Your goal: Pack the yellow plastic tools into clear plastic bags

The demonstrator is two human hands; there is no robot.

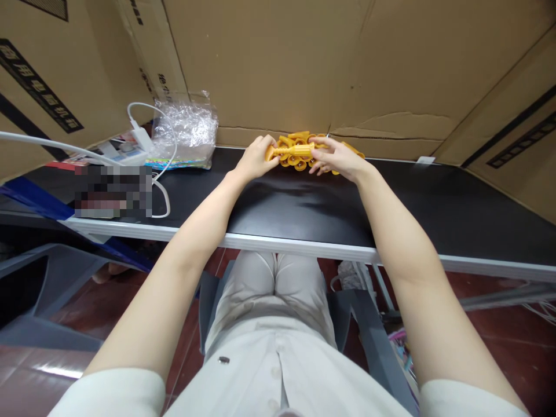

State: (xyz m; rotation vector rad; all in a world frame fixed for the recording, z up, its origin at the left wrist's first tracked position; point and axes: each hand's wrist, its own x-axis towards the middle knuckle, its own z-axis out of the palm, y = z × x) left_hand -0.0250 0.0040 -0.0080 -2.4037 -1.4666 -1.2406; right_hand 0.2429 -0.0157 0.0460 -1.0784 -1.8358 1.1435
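A yellow plastic piece (299, 152) with a flared end, a narrow beaded neck and a ribbed barrel lies level between my hands. My left hand (258, 157) pinches its flared left end. At the ribbed right end, my right hand (336, 156) has its thumb and index finger closed on the piece, the other fingers loosely spread. Just behind and under it is a pile of similar yellow plastic pieces (299, 164), several with round hollow ends facing me. My hands and the held piece hide part of that pile.
The black tabletop (299, 202) has a pale metal front edge (299, 245). Cardboard walls (278, 69) stand behind and at both sides. To the left are a clear plastic bag (186, 133), white cables (167, 200) and a blurred-out item (113, 194). A white tab (425, 160) sits at the back right.
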